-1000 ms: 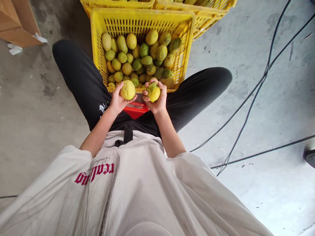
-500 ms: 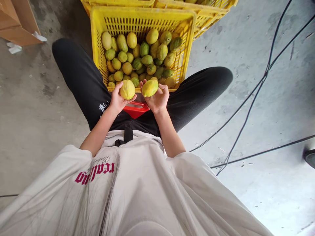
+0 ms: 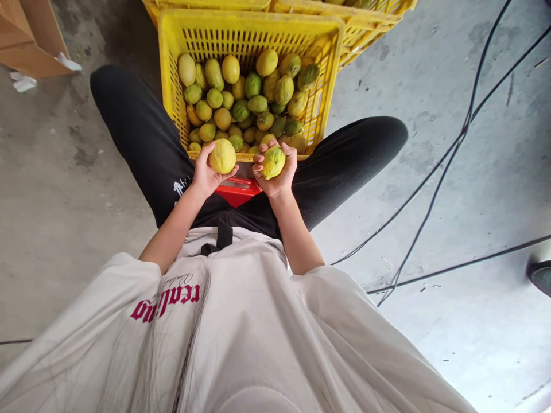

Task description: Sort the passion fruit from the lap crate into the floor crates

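Observation:
My left hand (image 3: 209,172) is wrapped around the side of a round, pale yellow, lemon-like fruit (image 3: 222,156). Level with it, a short way to the right, my right hand (image 3: 282,175) grips a yellow lemon-like fruit (image 3: 272,162) with green blotches, its fingers curled over the far side and one end facing up. Both fruits are held just over the near rim of a yellow plastic crate (image 3: 329,86). Inside the crate lie many yellow and green fruits (image 3: 252,86) of a similar kind, some partly covered by others.
More yellow crates (image 3: 361,28) stand behind the first. A red plastic piece (image 3: 236,192) shows between my legs. Black cables (image 3: 462,132) cross the concrete floor on the right. At the upper left is an open cardboard box (image 3: 37,43) beside white scraps (image 3: 23,82).
My right hand has turned its fruit so a green-blotched end faces up, and its fingers have closed further round it. My left hand stays nearly still with its fruit.

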`<state>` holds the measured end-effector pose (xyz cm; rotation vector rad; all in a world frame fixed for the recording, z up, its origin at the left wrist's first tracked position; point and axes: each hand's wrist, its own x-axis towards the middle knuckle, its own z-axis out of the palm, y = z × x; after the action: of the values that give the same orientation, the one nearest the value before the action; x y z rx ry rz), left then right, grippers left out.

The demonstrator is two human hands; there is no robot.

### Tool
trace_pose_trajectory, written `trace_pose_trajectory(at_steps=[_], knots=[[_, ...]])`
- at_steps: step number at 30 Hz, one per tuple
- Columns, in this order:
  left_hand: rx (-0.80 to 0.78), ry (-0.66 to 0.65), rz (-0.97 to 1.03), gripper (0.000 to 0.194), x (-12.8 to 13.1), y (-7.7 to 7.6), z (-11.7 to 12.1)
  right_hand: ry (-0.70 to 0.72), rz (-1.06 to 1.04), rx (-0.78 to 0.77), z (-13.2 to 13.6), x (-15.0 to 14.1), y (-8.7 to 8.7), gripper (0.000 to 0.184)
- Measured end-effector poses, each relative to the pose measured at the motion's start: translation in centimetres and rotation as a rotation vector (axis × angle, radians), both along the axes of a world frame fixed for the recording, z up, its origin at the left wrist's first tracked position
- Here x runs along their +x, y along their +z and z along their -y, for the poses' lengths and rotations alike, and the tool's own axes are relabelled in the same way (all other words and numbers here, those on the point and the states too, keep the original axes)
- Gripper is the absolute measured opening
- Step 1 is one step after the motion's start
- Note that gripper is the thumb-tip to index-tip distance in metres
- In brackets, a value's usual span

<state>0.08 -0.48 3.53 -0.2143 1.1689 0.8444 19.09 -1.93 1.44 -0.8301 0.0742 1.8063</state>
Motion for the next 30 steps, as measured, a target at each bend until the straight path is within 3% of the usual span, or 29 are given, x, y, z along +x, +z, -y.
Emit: trace_pose_trajectory(at_steps=[6,11,23,30], knots=[[0.025,0.003,-0.01,0.049,0.0,0.9,0.0,-0.071,0.048,-0.064,0.0,-0.5,1.0,0.034],[0.087,0.083,0.002,0.038,0.1,1.7,0.2,-0.138,-0.014,-0.067,0.0,-1.1,1.6,0.024],[0.11,0.043,-0.044,0.046,0.3,2.7,0.1,-0.073,0.008,-0.04,0.1,-0.4,0.4,0.031],[0.09,0.017,-0.033,0.057,0.2,2.2,0.0,0.018,0.033,0.041,0.1,-0.2,-0.2,0.045]])
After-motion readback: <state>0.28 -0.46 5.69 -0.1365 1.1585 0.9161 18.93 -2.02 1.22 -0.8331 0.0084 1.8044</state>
